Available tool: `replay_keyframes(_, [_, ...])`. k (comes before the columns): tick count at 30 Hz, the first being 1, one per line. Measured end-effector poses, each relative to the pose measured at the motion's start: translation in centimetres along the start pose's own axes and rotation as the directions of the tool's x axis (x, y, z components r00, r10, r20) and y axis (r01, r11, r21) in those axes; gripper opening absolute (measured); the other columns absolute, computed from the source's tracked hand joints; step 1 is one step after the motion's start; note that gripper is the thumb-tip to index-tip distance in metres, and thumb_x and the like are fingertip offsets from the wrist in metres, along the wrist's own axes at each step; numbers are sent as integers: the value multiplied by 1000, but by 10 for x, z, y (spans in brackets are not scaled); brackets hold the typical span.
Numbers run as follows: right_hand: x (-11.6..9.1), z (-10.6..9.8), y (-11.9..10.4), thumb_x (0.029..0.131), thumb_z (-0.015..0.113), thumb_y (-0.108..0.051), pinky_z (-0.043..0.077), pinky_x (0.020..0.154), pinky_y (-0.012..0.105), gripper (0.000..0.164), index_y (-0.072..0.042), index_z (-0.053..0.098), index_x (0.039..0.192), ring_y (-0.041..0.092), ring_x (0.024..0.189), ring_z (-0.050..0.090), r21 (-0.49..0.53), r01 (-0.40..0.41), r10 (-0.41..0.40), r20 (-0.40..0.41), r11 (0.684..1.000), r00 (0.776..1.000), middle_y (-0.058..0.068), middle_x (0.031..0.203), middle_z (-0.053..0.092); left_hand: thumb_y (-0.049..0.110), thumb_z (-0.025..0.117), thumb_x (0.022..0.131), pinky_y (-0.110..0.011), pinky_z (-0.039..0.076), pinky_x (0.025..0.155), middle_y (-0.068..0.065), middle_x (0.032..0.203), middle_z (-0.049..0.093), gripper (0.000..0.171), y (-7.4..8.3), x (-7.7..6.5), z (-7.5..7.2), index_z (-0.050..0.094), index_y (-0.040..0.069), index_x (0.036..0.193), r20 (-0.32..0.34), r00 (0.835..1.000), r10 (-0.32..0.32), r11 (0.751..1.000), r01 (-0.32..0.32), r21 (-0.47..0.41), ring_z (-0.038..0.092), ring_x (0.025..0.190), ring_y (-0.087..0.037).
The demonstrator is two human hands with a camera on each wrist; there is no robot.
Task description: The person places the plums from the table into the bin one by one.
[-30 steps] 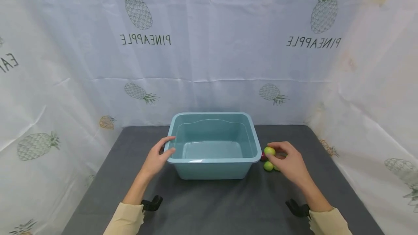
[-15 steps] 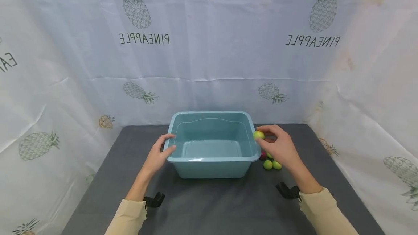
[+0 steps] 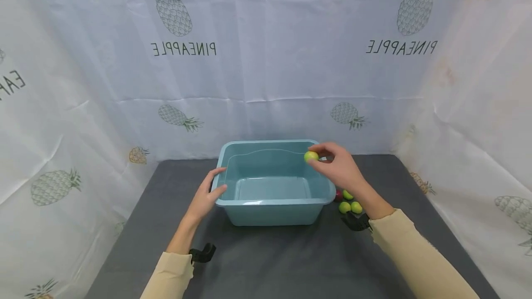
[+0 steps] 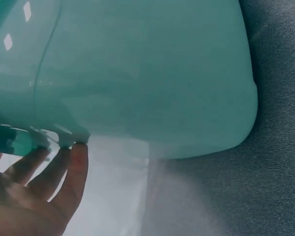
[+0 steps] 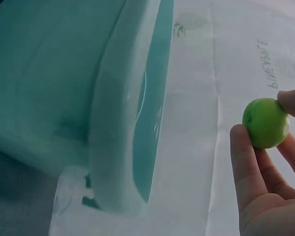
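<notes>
A light blue plastic basin (image 3: 274, 216) stands upright on the dark table. At its left rim my left hand (image 3: 202, 200) holds on, and the left wrist view shows several fingertips (image 4: 78, 155) against the outer side under the rim. My right hand (image 3: 341, 167) pinches a green plum (image 5: 266, 123) between thumb and fingers, raised over the basin's back right part. The basin's inner floor (image 3: 272, 189) shows no fruit. Right of the basin lie more green plums (image 3: 344, 207) and a dark red round fruit (image 3: 338, 195), partly hidden by the basin.
A dark grey cloth (image 3: 266, 262) covers the table. White curtains with pineapple prints (image 3: 266, 59) hang behind it and along both sides. Each wrist carries a black strap mount (image 3: 202, 253).
My right hand has lifted the green plum from beside the basin, up and leftward over its rim. The left hand stays at the left rim.
</notes>
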State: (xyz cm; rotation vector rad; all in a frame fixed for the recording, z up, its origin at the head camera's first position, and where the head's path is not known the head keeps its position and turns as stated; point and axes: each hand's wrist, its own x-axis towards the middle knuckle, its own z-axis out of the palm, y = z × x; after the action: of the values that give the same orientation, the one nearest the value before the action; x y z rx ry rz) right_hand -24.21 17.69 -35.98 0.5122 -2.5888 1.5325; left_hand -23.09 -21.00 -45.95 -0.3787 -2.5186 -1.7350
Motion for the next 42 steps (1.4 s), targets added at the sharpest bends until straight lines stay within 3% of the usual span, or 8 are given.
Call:
replay_keyframes(6, [17, 12, -4, 95, 74, -22, 51, 94, 46, 37, -7, 66, 128, 26, 110, 60, 66, 39, -41, 32, 997, 999, 10, 125, 62, 16, 56, 104, -61, 39, 102, -22, 162, 26, 49, 2, -3, 5, 41, 9, 151, -44, 999, -30, 999, 29, -22, 38, 141, -43])
replay_keyframes(17, [43, 35, -9, 96, 73, -21, 52, 86, 44, 36, -7, 67, 128, 27, 110, 61, 74, 101, -108, 88, 992, 990, 12, 123, 64, 12, 57, 102, -59, 38, 103, -22, 160, 30, 47, 4, -3, 12, 45, 10, 148, -96, 994, -50, 998, 45, -48, 41, 139, -42])
replay_keyframes(26, [66, 50, -15, 96, 72, -24, 50, 86, 45, 33, -9, 67, 125, 24, 107, 61, 65, 112, -120, 139, 992, 983, 8, 118, 66, 9, 56, 102, -59, 39, 103, -22, 160, 32, 47, 4, -3, 11, 46, 10, 147, -110, 992, -59, 996, 52, -67, 42, 138, -42])
replay_keyframes(33, [81, 63, -14, 96, 72, -18, 50, 88, 45, 32, -4, 68, 124, 26, 105, 62, 49, 151, -157, 182, 987, 971, 11, 116, 66, 5, 54, 102, -58, 39, 102, -22, 160, 31, 46, 1, -3, 12, 46, 10, 147, -108, 993, -51, 997, 44, -65, 42, 138, -41])
replay_keyframes(42, [98, 80, -9, 95, 71, -18, 51, 85, 42, 32, -4, 67, 123, 26, 105, 61, 34, 131, -136, 261, 991, 956, 10, 117, 65, 6, 54, 102, -56, 40, 102, -19, 160, 32, 46, 1, -3, 13, 47, 12, 147, -107, 993, -57, 996, 49, -78, 44, 136, -39])
